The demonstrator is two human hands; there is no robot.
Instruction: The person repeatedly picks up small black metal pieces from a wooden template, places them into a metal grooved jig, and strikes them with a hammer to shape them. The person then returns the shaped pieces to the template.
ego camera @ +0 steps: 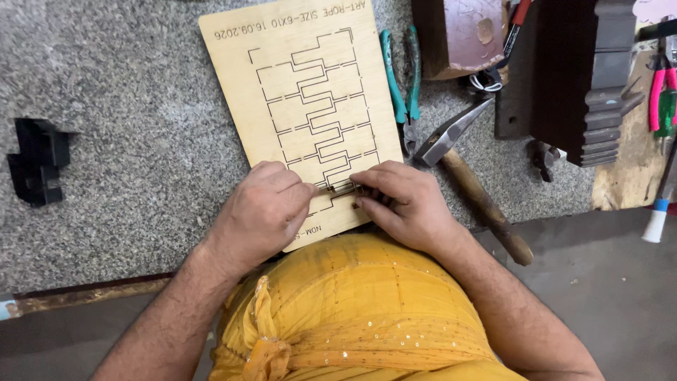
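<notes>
Head view, looking straight down at the bench. A pale plywood board [310,106] lies flat on the speckled grey mat [141,127], its near end tipped toward the person and hanging over a yellow cloth [352,303] at 6 o'clock. Dark slots are cut through it in a stepped zigzag.

Both hands meet at the board's near end. The left hand [264,208] is curled, thumb and forefinger pressed together on a thin metal strip [338,188] that sits in one of the lowest slots. The right hand [402,197] comes in from 3 o'clock, fingertips bunched tight on the same strip from the other side. So both pinch it, neither is spread.

Handling, as a judgement: the board looks light and stiff, but the narrow wood bridges between slots look liable to crack, so it is best gripped by the solid margins. The strip looks thin, springy and maybe sharp along one edge; best held by its flat sides, close to the slot.

At 1 o'clock of the hands lie teal-handled pliers [402,77], just beside the board's right edge. A hammer [472,176] lies at 3 o'clock, head near the pliers' tip. A black block [39,169] sits well apart at 9 o'clock. Dark wooden pieces [564,77] crowd the 2 o'clock corner.
</notes>
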